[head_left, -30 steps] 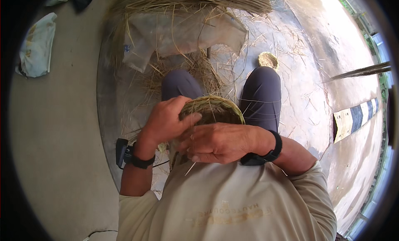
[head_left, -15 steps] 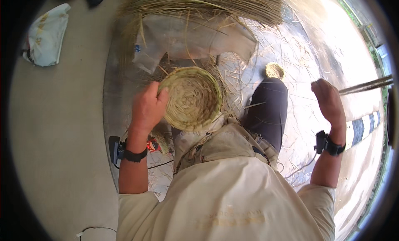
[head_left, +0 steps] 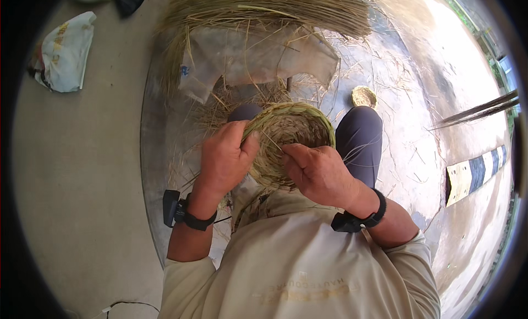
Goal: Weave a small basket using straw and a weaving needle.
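Observation:
A round, coiled straw basket (head_left: 300,129) with a greenish rim is held over my lap, its hollow facing up and tilted. My left hand (head_left: 226,154) grips its left rim, thumb inside and fingers round the outside. In front of the basket, my right hand (head_left: 319,170) is closed in a pinch on a thin straw strand (head_left: 270,141). That strand runs from the rim near my left thumb to my right fingertips. Loose ends trail out past the right side of my right hand. Part of the basket's near side is hidden behind that hand.
A thick bundle of long straw (head_left: 269,11) lies at the far side beside a translucent plastic sheet (head_left: 231,52). Beyond my right knee sits a small woven basket (head_left: 364,97). A white bag (head_left: 66,52) lies at far left; a striped block (head_left: 476,173) is at right.
My right hand has come in from far out on the right to the basket's front. The basket and my left hand have shifted right and slightly nearer, and the basket is tilted more.

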The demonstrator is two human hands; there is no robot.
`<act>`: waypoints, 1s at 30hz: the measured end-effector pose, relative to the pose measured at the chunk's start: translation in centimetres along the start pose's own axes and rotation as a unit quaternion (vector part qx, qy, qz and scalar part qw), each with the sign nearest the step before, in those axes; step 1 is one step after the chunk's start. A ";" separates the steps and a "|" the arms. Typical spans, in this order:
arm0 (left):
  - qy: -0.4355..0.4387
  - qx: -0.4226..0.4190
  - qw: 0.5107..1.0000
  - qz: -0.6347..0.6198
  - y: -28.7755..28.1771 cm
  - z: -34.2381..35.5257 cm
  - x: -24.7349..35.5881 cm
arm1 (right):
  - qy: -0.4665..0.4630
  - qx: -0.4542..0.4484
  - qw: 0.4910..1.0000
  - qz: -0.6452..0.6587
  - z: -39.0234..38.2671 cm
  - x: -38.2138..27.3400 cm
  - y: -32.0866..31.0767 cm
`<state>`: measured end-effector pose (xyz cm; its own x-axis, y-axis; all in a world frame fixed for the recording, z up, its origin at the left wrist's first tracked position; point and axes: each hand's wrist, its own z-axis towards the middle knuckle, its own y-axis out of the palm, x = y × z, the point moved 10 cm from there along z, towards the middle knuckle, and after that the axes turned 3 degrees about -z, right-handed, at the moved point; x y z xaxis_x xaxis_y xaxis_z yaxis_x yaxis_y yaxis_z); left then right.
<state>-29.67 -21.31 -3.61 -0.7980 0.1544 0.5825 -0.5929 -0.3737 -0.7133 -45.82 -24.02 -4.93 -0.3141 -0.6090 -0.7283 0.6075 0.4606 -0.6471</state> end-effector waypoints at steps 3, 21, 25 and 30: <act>0.000 0.000 1.000 0.002 0.0 -0.2 0.0 | 0.009 -0.015 1.000 0.007 0.0 0.1 0.4; 0.126 -0.065 0.979 0.146 0.0 0.1 1.6 | 0.090 -0.098 0.986 0.098 -0.1 1.3 0.9; 0.190 -0.093 0.968 0.137 2.1 0.7 3.6 | 0.137 -0.056 0.970 0.193 0.5 2.7 0.9; 0.229 -0.100 0.956 0.151 2.2 0.3 4.9 | 0.055 -0.004 0.997 -0.053 1.3 -0.7 -4.1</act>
<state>-34.84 -21.68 -2.19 -0.8717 0.4698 0.1394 -0.3008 -0.2883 -0.9091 -47.16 -26.29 -1.43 -0.4548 -0.5807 -0.6752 0.5605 0.4026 -0.7237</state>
